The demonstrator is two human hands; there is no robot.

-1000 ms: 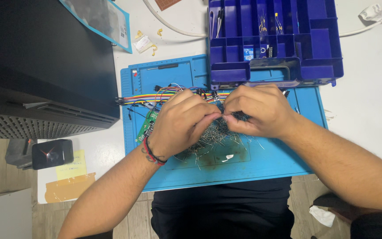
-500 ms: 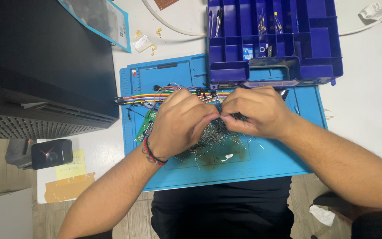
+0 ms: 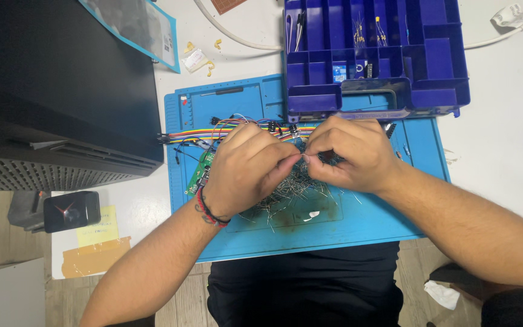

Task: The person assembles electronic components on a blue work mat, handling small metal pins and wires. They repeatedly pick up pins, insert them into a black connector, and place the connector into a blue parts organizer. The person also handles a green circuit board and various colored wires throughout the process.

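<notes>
Head view: the blue work mat [image 3: 370, 221] is hemmed in by a black computer case [image 3: 62, 85] on the left and one dark blue compartment box [image 3: 376, 54] overlapping its far edge, while bare white table [image 3: 503, 139] is left open to the right. Two hands are counted, the left hand [image 3: 243, 169] and the right hand [image 3: 349, 154], both narrowly curled with fingertips pinched together on a thin wire lead [image 3: 305, 158] over a heap of wire leads [image 3: 286, 194] at mid-mat. One rainbow ribbon cable [image 3: 195, 134] is seen; the green circuit board [image 3: 201, 172] is largely hidden under the left hand, and the box contents are too small to identify.
</notes>
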